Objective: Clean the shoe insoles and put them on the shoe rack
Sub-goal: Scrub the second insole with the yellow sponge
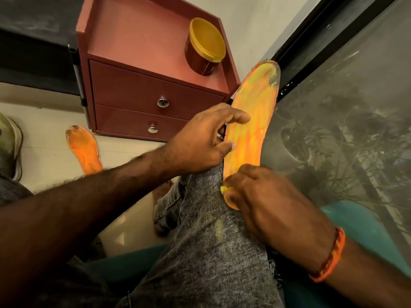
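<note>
An orange-yellow insole [251, 130] is held upright over the raised knee [206, 230], which is clad in grey denim; its toe end points to 12 o'clock, where dark grime is seen at the tip. The insole is set against a dusty window pane [347, 121].

The left hand [200, 143] is seen at the insole's 9 o'clock edge, mid-length: thumb laid on the yellow face, fingers curled behind the edge, so the insole is gripped. The right hand [262, 196] is closed at the heel end, at 6 o'clock of the insole. A small yellow piece [223, 189] shows at its fingertips, pinched there and touching the insole; what it is cannot be told. An orange thread band [329, 256] is worn on the right wrist.

A second orange insole [83, 150] lies flat on the pale floor [44, 130], well apart at 9 o'clock of the hands, toe dirty, partly hidden by the left forearm. A worn shoe [10, 147] is noted at the frame's far 9 o'clock edge.

A reddish-brown cabinet [142, 81] with two drawers and round metal knobs stands at 11 o'clock. On its top a maroon tub [203, 50] with a yellow inside is seen, open.

Teal seating [355, 227] is visible at 4 o'clock, beneath the right arm.
</note>
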